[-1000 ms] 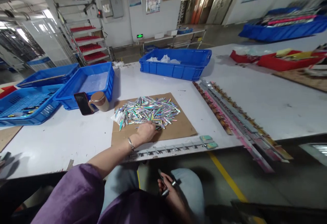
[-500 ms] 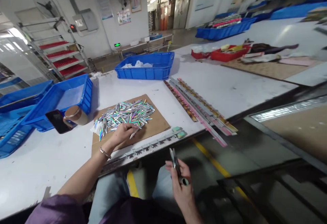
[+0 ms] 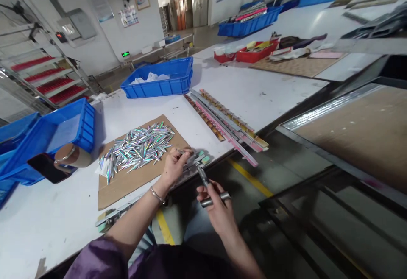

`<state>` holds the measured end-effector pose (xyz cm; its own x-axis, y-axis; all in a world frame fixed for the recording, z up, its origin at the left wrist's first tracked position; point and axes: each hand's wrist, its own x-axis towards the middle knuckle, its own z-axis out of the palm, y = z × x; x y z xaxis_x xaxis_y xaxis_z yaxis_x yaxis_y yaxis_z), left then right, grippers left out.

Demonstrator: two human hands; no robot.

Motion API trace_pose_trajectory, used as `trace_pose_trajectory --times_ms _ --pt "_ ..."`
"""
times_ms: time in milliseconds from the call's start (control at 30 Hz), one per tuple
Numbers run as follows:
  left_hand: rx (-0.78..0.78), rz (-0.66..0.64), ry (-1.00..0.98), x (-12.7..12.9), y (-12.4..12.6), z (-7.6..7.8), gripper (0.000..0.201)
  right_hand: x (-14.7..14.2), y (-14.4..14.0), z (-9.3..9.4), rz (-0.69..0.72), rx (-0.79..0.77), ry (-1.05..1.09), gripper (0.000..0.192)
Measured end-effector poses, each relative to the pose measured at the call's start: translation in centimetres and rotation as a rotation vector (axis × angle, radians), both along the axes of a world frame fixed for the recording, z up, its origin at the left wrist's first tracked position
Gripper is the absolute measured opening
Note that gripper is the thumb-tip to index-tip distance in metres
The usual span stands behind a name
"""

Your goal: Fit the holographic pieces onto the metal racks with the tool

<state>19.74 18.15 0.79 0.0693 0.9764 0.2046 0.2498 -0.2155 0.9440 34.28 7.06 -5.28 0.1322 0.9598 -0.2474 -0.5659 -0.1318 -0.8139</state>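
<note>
Stretching across the view, a white table (image 3: 63, 211) runs out past the left edge. On its far side stands a blue bin (image 3: 173, 85); the crumpled white material (image 3: 151, 77) inside is hard to identify. Nearer, a brown cardboard sheet (image 3: 127, 188) is partly covered by a heap of shiny, pointed silvery pieces (image 3: 136, 147), overlapping so much that single ones blend together. A slim metal rail (image 3: 116, 214) with green ends follows the table's near edge, its middle hidden by the left forearm (image 3: 136, 219). The left hand (image 3: 173, 166) is at the rail near its right end, thumb and fingers bunched; blur makes it impossible to tell whether they grip a piece. The right hand (image 3: 218, 207), its palm out of sight, is wrapped around metal pliers (image 3: 203, 176), their tip near the rail's right green end; contact is unclear.
</note>
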Motion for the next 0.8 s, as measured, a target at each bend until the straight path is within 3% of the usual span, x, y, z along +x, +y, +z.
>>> trace_pose_trajectory --times_ms 100,233,333,467,533,600,733,800 --pt "-0.006 -0.042 0.022 0.6 0.0 -0.1 0.031 0.5 0.9 0.1 0.010 -0.064 0.200 0.047" --pt "-0.004 -0.047 0.065 0.7 0.0 0.0 0.024 0.9 2.0 -0.2 0.097 0.032 0.116 0.043" --pt "0.040 -0.035 0.155 0.7 0.0 0.0 0.021 1.5 2.5 -0.6 0.144 0.163 -0.266 0.037" --pt "0.144 -0.072 0.327 0.7 0.1 0.3 0.022 2.6 2.8 -1.0 0.063 0.424 -1.082 0.034" --pt "0.191 -0.126 0.416 0.8 0.3 0.6 0.024 2.9 3.0 -1.1 0.045 0.477 -1.226 0.034" --pt "0.219 -0.161 0.467 0.9 0.4 0.7 0.027 3.0 3.3 -1.1 0.080 0.391 -0.986 0.032" --pt "0.262 -0.165 0.495 1.0 0.5 0.4 0.029 2.7 3.8 -1.4 0.274 0.073 -0.007 0.042" --pt "0.275 -0.174 0.518 1.0 0.5 0.3 0.028 2.6 3.8 -1.6 0.321 0.011 0.166 0.047"
